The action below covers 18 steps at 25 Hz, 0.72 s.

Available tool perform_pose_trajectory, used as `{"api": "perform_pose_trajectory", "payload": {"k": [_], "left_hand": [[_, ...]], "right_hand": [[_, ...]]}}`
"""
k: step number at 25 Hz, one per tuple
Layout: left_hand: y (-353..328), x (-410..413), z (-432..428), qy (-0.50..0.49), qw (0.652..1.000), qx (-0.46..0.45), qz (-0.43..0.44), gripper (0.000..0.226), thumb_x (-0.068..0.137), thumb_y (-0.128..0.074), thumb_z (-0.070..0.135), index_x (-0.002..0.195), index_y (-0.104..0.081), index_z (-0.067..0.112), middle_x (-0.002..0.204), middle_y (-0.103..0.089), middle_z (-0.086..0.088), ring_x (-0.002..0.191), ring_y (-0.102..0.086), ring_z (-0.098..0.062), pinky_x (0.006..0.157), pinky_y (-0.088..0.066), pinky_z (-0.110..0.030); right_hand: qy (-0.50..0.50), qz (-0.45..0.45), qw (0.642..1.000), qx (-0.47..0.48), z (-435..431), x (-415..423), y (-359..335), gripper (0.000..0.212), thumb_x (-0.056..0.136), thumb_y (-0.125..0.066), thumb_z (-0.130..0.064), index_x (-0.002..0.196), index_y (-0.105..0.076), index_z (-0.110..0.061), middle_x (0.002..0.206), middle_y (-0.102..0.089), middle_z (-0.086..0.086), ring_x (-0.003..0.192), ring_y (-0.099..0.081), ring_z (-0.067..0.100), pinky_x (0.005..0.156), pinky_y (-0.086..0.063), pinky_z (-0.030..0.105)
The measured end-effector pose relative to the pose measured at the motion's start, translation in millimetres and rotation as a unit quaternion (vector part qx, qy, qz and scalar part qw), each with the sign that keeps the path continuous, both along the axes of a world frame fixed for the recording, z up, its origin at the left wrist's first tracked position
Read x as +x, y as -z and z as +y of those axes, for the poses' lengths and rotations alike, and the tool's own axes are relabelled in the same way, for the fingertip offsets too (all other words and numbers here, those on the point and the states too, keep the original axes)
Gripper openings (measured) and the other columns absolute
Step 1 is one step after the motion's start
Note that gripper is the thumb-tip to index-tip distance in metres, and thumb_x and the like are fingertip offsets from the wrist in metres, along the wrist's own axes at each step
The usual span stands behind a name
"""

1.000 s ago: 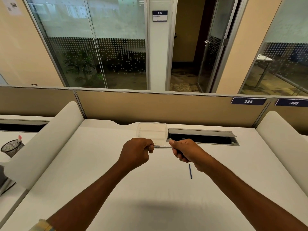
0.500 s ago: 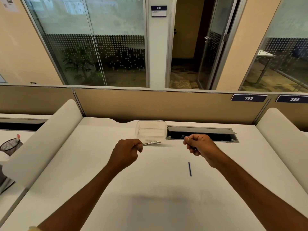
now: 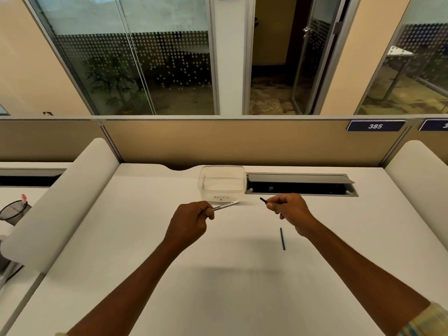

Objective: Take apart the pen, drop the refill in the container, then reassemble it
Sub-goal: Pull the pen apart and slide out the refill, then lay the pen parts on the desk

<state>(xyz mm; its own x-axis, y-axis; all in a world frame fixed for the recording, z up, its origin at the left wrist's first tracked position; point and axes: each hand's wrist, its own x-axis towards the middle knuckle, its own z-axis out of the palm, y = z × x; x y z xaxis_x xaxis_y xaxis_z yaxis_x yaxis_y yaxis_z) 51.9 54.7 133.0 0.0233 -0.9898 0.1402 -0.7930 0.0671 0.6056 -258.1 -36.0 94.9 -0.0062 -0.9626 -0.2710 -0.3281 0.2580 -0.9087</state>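
Nearest, we note thin blue refill (image 3: 282, 238) lying loose on desk (image 3: 218, 292), just beside right wrist. Left hand (image 3: 191, 221) curls round white barrel (image 3: 226, 205), free end pointing right. Right hand (image 3: 291, 212) pinches small dark piece (image 3: 263, 200); we cannot tell which part. Two pieces apart. Beyond, we log clear container (image 3: 221, 183), upright on desk, cable slot (image 3: 300, 184) just right of it.

Clear glossy plastic container (image 3: 221, 181) on smooth matt white desk (image 3: 218, 287); mesh metal cup (image 3: 13, 212).
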Motion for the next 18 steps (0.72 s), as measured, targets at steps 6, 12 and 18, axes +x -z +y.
{"api": "perform_pose_trajectory", "payload": {"k": [6,12,18], "left_hand": [[17.3,-1.5,-15.1,0.01,0.999,0.029,0.011,0.029,0.102,-0.064,0.016,0.077,-0.072,0.028,0.069,-0.063,0.037,0.06,-0.057,0.001,0.054,-0.031,-0.013],[36.8,2.9,-26.7,0.013,0.996,0.069,0.046,0.024,0.103,-0.065,0.019,0.083,-0.075,0.027,0.063,-0.062,0.029,0.056,-0.052,-0.005,0.054,-0.037,-0.015],[54.2,15.3,-31.3,-0.012,0.994,0.089,0.065,0.021,0.102,-0.067,0.018,0.087,-0.078,0.025,0.059,-0.059,0.025,0.053,-0.048,-0.007,0.052,-0.035,-0.017]], "right_hand": [[-0.015,0.137,0.99,-0.032,-24.0,-2.8,40.8,0.011,0.089,-0.085,-0.008,0.1,-0.084,-0.004,0.096,-0.079,0.011,0.088,-0.07,0.023,0.077,-0.054,0.03],[-0.045,0.246,0.968,-0.009,-45.4,-7.8,75.7,0.01,0.092,-0.08,-0.007,0.101,-0.084,-0.004,0.105,-0.081,0.014,0.102,-0.073,0.032,0.093,-0.06,0.042],[-0.105,0.375,0.921,0.002,-54.5,-1.5,96.4,0.014,0.099,-0.071,-0.017,0.108,-0.082,-0.015,0.114,-0.075,0.009,0.107,-0.07,0.029,0.09,-0.059,0.038]]}}
